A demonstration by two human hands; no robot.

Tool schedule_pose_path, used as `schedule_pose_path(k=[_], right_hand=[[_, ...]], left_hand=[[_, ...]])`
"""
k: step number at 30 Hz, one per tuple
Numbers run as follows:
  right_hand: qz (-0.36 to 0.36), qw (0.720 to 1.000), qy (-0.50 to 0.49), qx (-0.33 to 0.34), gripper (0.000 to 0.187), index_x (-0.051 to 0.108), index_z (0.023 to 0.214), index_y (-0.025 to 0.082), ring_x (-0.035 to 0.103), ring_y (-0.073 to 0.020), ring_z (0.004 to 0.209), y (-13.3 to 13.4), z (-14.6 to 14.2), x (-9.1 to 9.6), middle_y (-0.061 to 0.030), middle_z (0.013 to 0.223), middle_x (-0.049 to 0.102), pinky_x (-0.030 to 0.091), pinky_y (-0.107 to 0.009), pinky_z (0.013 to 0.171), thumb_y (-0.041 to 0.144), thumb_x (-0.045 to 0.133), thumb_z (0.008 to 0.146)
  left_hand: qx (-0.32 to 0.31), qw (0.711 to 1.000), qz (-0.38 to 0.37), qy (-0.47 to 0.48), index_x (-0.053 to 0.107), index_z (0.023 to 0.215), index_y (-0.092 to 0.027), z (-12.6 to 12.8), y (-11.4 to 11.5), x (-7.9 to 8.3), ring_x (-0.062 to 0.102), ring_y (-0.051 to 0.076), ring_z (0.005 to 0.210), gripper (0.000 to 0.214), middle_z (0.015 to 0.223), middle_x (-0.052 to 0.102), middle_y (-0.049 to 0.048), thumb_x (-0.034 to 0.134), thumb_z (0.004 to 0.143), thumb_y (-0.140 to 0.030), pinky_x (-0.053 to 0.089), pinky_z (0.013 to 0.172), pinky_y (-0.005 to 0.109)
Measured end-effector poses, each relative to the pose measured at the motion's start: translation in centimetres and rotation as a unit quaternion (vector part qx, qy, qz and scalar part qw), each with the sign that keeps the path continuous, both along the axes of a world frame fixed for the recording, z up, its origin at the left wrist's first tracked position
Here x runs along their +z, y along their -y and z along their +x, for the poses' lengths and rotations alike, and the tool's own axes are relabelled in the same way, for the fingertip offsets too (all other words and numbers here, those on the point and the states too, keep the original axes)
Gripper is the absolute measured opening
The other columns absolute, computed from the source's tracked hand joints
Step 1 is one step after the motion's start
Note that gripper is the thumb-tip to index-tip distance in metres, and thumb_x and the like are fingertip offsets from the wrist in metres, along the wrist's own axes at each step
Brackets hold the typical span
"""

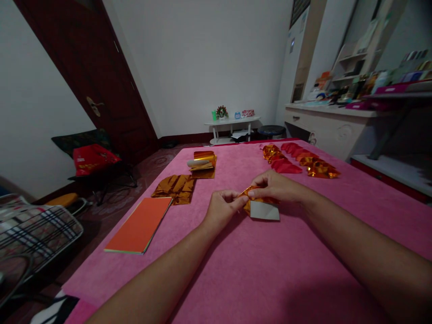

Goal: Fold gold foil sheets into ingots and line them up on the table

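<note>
Near the middle of the pink cloth, a sheet of gold foil paper point(247, 208) is pinched between both hands. My left hand point(223, 204) grips its left end with thumb and fingers closed. From the right, my right hand point(275, 186) pinches the upper edge, its thumb close to the left fingertips. A pale greyish flap point(265, 211) of paper hangs below the right hand; whether it is the foil's back side I cannot tell. Part of the foil is hidden behind the fingers.
Orange paper sheets point(140, 225) lie left, beside flat gold foil sheets point(177, 186) and a curled foil stack point(204, 164). Folded gold pieces point(319, 167) and red pieces point(286, 166) stand in rows at the back right of the pink-covered table point(243, 279). A white low table point(232, 120) stands beyond.
</note>
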State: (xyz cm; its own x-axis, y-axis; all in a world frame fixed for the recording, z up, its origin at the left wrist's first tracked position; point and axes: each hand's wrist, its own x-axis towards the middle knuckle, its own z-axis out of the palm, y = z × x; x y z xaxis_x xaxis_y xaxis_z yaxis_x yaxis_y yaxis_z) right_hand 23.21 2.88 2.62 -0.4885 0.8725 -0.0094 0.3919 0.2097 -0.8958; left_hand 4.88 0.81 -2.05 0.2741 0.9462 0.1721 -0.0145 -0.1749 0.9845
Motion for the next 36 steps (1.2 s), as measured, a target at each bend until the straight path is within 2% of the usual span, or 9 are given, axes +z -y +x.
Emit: schedule_pose_path(k=[6,12,20,24,29,36], right_hand=[[-0.026,1.0,-0.003,-0.006,0.026,0.065,0.068,0.011,0.04,-0.0051,0.042,0.09,-0.12,-0.14,0.0024,0.053,0.052,0.027,-0.018,0.039,0.037,0.069,0.067],[-0.03,0.998,0.032,0.045,0.022,0.066,0.071,0.013,0.045,-0.0075,0.048,0.15,-0.09,-0.05,0.0022,0.058,0.056,0.032,-0.019,0.044,0.031,0.073,0.061],[-0.034,0.998,0.033,0.033,0.014,0.065,0.069,0.013,0.044,-0.0075,0.048,0.26,-0.31,-0.4,0.0019,0.057,0.056,0.031,-0.019,0.043,0.026,0.066,0.065],[-0.024,0.999,0.024,0.022,0.014,0.068,0.069,0.012,0.046,-0.0083,0.047,0.25,-0.28,-0.51,0.0008,0.057,0.059,0.032,-0.02,0.044,0.025,0.065,0.064],[-0.042,0.999,0.015,0.009,0.016,0.069,0.071,0.011,0.053,-0.0112,0.052,0.25,-0.19,-0.46,-0.0034,0.065,0.065,0.036,-0.021,0.047,0.025,0.066,0.063],[-0.088,0.996,-0.015,-0.017,0.014,0.066,0.067,0.012,0.045,-0.0076,0.043,0.43,-0.55,-0.64,0.0014,0.053,0.057,0.031,-0.02,0.041,0.025,0.068,0.061]], left_hand=[[0.02,0.997,0.02,-0.067,0.06,0.052,-0.011,0.18,0.35,0.0,0.045,0.007,0.043,0.039,0.048,0.056,0.0025,0.065,0.072,-0.044,0.029,0.042,0.019],[0.052,0.992,0.055,-0.1,0.06,0.054,-0.012,0.26,0.28,-0.39,0.047,0.009,0.045,0.035,0.05,0.057,0.0023,0.062,0.074,-0.04,0.029,0.043,0.02],[0.061,0.993,0.054,-0.084,0.059,0.051,-0.012,0.27,0.34,-0.28,0.046,0.009,0.043,0.034,0.047,0.055,0.0009,0.065,0.072,-0.038,0.03,0.043,0.02],[0.057,0.997,0.03,-0.04,0.06,0.052,-0.012,0.1,0.31,-0.12,0.048,0.009,0.043,0.033,0.047,0.056,0.0017,0.07,0.066,-0.04,0.033,0.044,0.02],[0.007,0.999,0.023,-0.024,0.068,0.06,-0.01,-0.17,0.45,0.11,0.054,0.012,0.047,0.039,0.053,0.061,0.0065,0.06,0.076,-0.044,0.039,0.049,0.022],[0.072,0.995,0.044,-0.054,0.062,0.052,-0.012,0.09,0.32,0.08,0.048,0.01,0.042,0.034,0.046,0.056,0.0026,0.063,0.073,-0.039,0.035,0.044,0.02]])
